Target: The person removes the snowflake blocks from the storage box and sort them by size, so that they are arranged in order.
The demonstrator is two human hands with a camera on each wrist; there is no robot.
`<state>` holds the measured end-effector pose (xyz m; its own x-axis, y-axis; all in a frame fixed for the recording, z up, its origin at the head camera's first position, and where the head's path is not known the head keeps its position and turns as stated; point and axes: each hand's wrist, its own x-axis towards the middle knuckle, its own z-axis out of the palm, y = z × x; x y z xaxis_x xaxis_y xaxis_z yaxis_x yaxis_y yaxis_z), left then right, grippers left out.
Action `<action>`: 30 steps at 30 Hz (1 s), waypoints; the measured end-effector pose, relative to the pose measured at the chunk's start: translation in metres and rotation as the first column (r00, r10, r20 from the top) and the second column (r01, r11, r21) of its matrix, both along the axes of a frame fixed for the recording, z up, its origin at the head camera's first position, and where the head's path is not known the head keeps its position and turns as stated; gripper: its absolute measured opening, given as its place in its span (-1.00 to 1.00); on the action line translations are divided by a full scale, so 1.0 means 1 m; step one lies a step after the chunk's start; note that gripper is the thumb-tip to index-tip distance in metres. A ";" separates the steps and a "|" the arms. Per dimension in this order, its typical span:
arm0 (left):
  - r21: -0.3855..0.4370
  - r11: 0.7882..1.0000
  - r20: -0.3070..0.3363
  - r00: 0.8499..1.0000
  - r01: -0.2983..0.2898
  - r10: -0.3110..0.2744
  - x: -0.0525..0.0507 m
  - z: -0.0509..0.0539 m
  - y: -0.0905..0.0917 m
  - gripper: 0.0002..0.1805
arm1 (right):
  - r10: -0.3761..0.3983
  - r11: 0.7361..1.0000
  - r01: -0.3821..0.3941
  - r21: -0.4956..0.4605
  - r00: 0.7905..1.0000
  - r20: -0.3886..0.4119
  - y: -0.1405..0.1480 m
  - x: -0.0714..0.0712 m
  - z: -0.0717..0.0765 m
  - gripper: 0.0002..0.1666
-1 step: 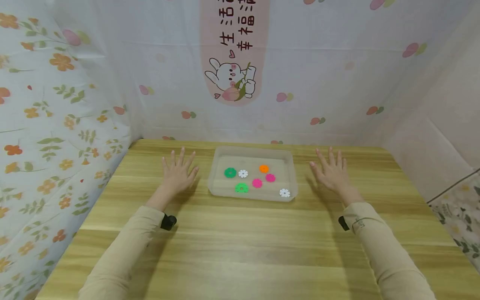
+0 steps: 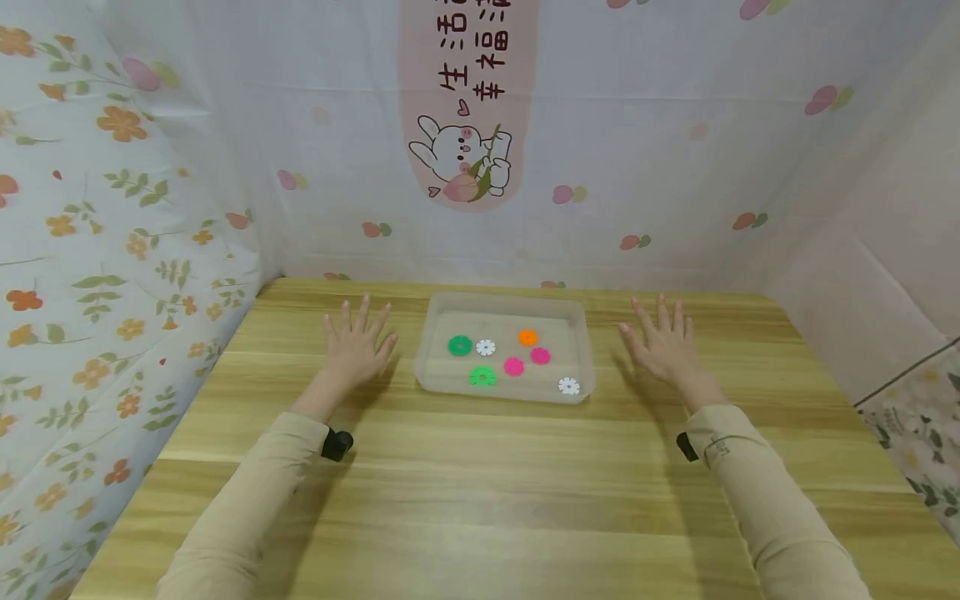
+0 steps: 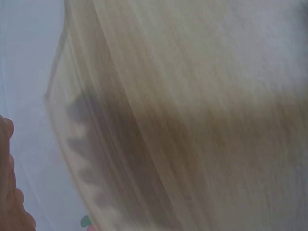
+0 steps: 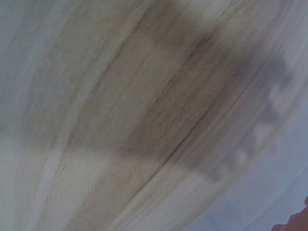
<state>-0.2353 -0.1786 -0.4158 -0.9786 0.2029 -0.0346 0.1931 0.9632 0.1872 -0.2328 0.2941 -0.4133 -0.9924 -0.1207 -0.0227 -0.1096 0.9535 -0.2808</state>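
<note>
A clear shallow plastic tray (image 2: 506, 396) stands on the wooden table, holding several small notched plastic discs. Among them are a dark green disc (image 2: 452, 346), a light green disc (image 2: 482, 383), an orange disc (image 2: 522, 337) and two pink ones. Two white discs lie in it as well, one in the near right corner. To the left of the tray is my left hand (image 2: 354, 352), fingers spread, holding nothing. My right hand (image 2: 663, 350) is on the tray's other side, also spread and apart from it. The wrist views catch only fingertips at their edges, plus hand shadows.
The wooden table (image 2: 480, 492) ends against a printed cloth backdrop (image 2: 300, 242) with a rabbit drawing. A floral cloth (image 2: 112, 275) hangs along the left side. Black straps with small devices sit on both wrists, over beige sleeves.
</note>
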 end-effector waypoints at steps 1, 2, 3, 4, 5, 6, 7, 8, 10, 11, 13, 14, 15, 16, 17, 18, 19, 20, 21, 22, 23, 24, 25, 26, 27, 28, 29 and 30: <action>-0.002 1.000 0.004 1.000 -0.001 0.001 0.000 0.000 0.000 -0.37 | -0.001 1.000 0.001 0.001 1.000 0.003 0.000 0.000 0.000 -0.19; -0.002 1.000 0.002 1.000 -0.001 0.001 0.000 0.000 0.000 -0.37 | -0.001 1.000 0.001 0.005 1.000 0.003 0.000 0.000 0.000 -0.19; -0.002 1.000 0.003 1.000 -0.002 0.002 0.000 0.000 0.000 -0.37 | -0.002 1.000 0.002 0.005 1.000 0.004 0.000 0.000 -0.001 -0.19; -0.003 1.000 0.008 1.000 -0.003 0.003 0.000 0.001 0.000 -0.38 | -0.002 1.000 0.002 0.007 1.000 0.005 -0.001 -0.001 0.000 -0.19; 0.000 1.000 0.009 1.000 -0.005 0.005 0.000 0.001 0.000 -0.38 | -0.002 1.000 0.002 0.008 1.000 0.004 -0.001 -0.002 0.000 -0.19; 0.001 1.000 0.014 1.000 -0.006 0.006 -0.001 0.002 0.000 -0.37 | -0.002 1.000 0.002 0.007 1.000 0.007 -0.002 -0.002 0.001 -0.19; 0.002 1.000 0.018 1.000 -0.008 0.008 -0.001 0.003 -0.001 -0.37 | -0.001 1.000 0.001 0.006 1.000 0.011 -0.004 -0.003 0.002 -0.19; 0.008 1.000 0.020 1.000 -0.008 0.007 -0.001 0.004 -0.001 -0.37 | -0.001 1.000 0.001 0.007 1.000 0.013 -0.005 -0.003 0.003 -0.19; 0.023 1.000 0.031 0.999 -0.005 0.004 0.000 0.005 -0.002 -0.37 | 0.000 1.000 0.000 0.004 1.000 0.024 -0.009 -0.004 0.004 -0.19; 0.033 0.999 0.031 1.000 -0.003 0.002 0.001 0.006 -0.003 -0.37 | 0.004 1.000 -0.003 -0.005 1.000 0.030 -0.011 -0.004 0.004 -0.19; 0.059 0.998 0.021 1.000 0.006 -0.007 0.003 0.007 -0.003 -0.37 | 0.012 1.000 -0.011 -0.027 0.999 0.046 -0.014 -0.004 0.005 -0.19; 0.074 0.997 0.010 1.000 0.012 -0.013 0.004 0.008 -0.004 -0.38 | 0.015 0.999 -0.013 -0.034 0.998 0.055 -0.016 -0.004 0.005 -0.18; 0.084 0.996 -0.002 1.000 0.020 -0.020 0.004 0.008 -0.004 -0.38 | 0.019 0.999 -0.016 -0.048 0.998 0.064 -0.018 -0.004 0.005 -0.17; 0.095 0.995 -0.016 0.999 0.030 -0.028 0.005 0.009 -0.003 -0.39 | 0.024 0.998 -0.019 -0.066 0.997 0.079 -0.020 -0.003 0.004 -0.17; 0.096 0.995 -0.030 0.999 0.038 -0.036 0.006 0.009 -0.003 -0.41 | 0.029 0.996 -0.021 -0.087 0.995 0.094 -0.021 -0.003 0.004 -0.15; 0.097 0.994 -0.048 0.998 0.052 -0.048 0.006 0.010 -0.002 -0.43 | 0.028 0.994 -0.017 -0.105 0.994 0.110 -0.023 -0.002 0.003 -0.14; 0.109 0.992 -0.063 0.996 0.065 -0.059 0.006 0.010 -0.001 -0.45 | 0.027 0.991 -0.009 -0.137 0.991 0.129 -0.025 -0.002 0.003 -0.13; 0.121 0.990 -0.075 0.995 0.078 -0.070 0.007 0.011 0.000 -0.48 | 0.025 0.987 -0.001 -0.163 0.989 0.147 -0.026 -0.002 0.003 -0.12; 0.135 0.987 -0.084 0.993 0.089 -0.078 0.007 0.011 0.001 -0.50 | 0.027 0.980 0.007 -0.201 0.985 0.168 -0.028 -0.001 0.003 -0.12; 0.154 0.983 -0.094 0.992 0.097 -0.083 0.007 0.012 0.003 -0.53 | 0.026 0.973 0.018 -0.228 0.982 0.187 -0.030 -0.002 0.003 -0.11; 0.171 0.980 -0.103 0.991 0.104 -0.087 0.007 0.013 0.005 -0.55 | 0.025 0.968 0.027 -0.250 0.979 0.203 -0.031 -0.002 0.003 -0.11; 0.193 0.975 -0.105 0.990 0.110 -0.091 0.007 0.015 0.008 -0.57 | 0.024 0.963 0.035 -0.268 0.976 0.216 -0.033 -0.002 0.003 -0.12; 0.219 0.969 -0.099 0.991 0.110 -0.090 0.007 0.016 0.010 -0.58 | 0.024 0.960 0.042 -0.278 0.973 0.231 -0.035 -0.003 0.003 -0.13; 0.230 0.967 -0.094 0.992 0.108 -0.088 0.007 0.018 0.013 -0.60 | 0.024 0.959 0.048 -0.280 0.968 0.248 -0.037 -0.003 0.004 -0.14; 0.242 0.965 -0.085 0.993 0.105 -0.086 0.007 0.020 0.017 -0.60 | 0.024 0.957 0.056 -0.286 0.963 0.267 -0.040 -0.004 0.004 -0.15; 0.251 0.963 -0.075 0.993 0.102 -0.086 0.008 0.021 0.020 -0.61 | 0.022 0.956 0.062 -0.286 0.959 0.281 -0.042 -0.004 0.004 -0.17; 0.254 0.962 -0.061 0.994 0.102 -0.089 0.008 0.023 0.024 -0.61 | 0.024 0.954 0.067 -0.292 0.954 0.299 -0.044 -0.005 0.003 -0.18; 0.263 0.959 -0.045 0.995 0.103 -0.094 0.008 0.024 0.029 -0.62 | 0.022 0.948 0.082 -0.308 0.947 0.320 -0.047 -0.005 0.003 -0.18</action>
<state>-0.2268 -0.1501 -0.3921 -0.9530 0.2961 0.0645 0.2947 0.8557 0.4254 -0.2378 0.2474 -0.4101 -0.9428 -0.1435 -0.3008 0.0613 0.8123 -0.5799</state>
